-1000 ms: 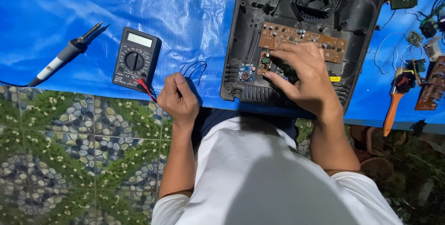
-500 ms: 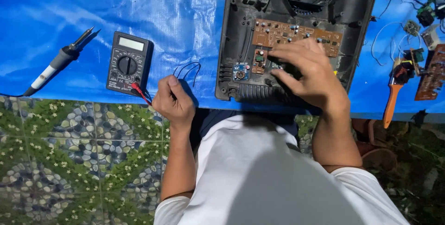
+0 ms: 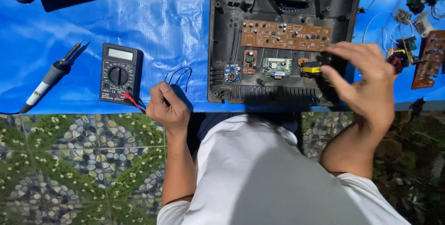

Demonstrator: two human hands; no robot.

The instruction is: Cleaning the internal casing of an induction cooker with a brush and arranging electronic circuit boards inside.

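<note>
Since half a second ago the right hand [image 3: 366,83] has lifted off the brown rectangular circuit board [image 3: 285,35]; its fingers now hover spread and slightly curled, holding nothing, just right of a small yellow-wrapped block component [image 3: 310,68]. Both sit inside the matte black plastic appliance housing [image 3: 232,30], ribbed along its near edge. The left hand [image 3: 167,106] stays fisted on thin black wire leads [image 3: 178,74], beside the black boxy multimeter [image 3: 119,73] on crinkled blue plastic sheeting [image 3: 153,21].

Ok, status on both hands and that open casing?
Left hand closed on black wires. Right hand open over casing, fingers near yellow component. Multimeter alongside.
</note>
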